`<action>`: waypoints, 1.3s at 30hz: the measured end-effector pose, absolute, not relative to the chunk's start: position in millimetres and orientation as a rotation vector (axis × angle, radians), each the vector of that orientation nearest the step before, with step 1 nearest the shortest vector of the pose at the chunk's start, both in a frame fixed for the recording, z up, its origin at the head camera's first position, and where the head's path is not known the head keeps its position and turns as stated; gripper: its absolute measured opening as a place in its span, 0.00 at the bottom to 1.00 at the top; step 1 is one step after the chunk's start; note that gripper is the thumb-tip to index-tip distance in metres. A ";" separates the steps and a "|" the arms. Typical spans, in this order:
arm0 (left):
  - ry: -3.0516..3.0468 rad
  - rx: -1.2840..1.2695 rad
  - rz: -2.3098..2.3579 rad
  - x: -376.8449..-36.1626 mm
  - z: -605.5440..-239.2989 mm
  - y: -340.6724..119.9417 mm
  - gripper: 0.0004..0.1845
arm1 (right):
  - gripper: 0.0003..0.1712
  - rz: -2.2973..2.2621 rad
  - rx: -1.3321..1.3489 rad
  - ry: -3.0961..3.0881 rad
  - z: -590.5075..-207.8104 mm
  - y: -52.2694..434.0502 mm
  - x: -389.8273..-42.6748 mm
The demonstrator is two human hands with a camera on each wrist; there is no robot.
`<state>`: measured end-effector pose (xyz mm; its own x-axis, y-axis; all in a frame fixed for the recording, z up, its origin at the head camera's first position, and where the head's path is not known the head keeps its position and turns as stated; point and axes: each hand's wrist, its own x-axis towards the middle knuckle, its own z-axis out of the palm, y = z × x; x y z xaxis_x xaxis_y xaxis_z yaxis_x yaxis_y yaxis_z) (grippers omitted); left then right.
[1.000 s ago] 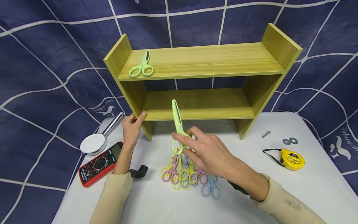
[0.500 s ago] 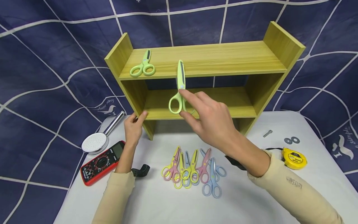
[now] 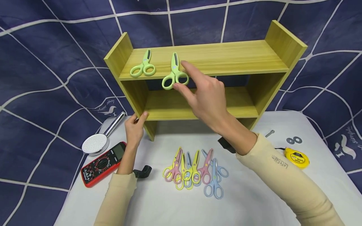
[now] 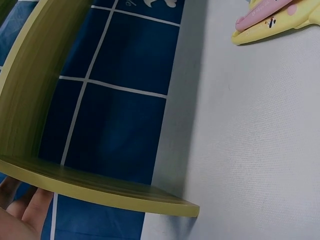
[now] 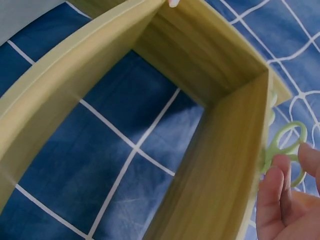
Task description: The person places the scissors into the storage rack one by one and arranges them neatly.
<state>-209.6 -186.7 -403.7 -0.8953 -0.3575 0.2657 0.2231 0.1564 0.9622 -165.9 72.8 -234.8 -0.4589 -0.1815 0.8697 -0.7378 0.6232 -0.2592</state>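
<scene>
Right hand (image 3: 209, 97): grip half-closed, pinching green scissors (image 3: 174, 70) by the right handle (image 3: 182, 74) | scissors at near edge of upper shelf (image 3: 220, 59), left half | left hand (image 3: 134, 130): grip closed round left panel (image 3: 137, 94)

Held green scissors (image 3: 175, 67), blades pointing away, at top of wooden shelf (image 3: 226, 59)

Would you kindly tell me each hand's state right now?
Left hand: closed, holding the wooden shelf.
Right hand: at the nearer green scissors; whether gripping or open cannot be told.
</scene>
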 end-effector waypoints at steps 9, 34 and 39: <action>-2.020 0.111 -1.763 -190.2 -378.0 -175.4 0.14 | 0.33 0.670 0.598 -2.212 -221.9 60.0 -184.5; -1.970 0.106 -1.800 -192.0 -379.4 -174.8 0.13 | 0.19 1.114 0.880 -2.133 -348.5 68.1 -133.5; -1.967 0.103 -1.800 -192.0 -379.4 -174.5 0.14 | 0.27 1.208 0.777 -2.567 -417.4 80.2 -101.5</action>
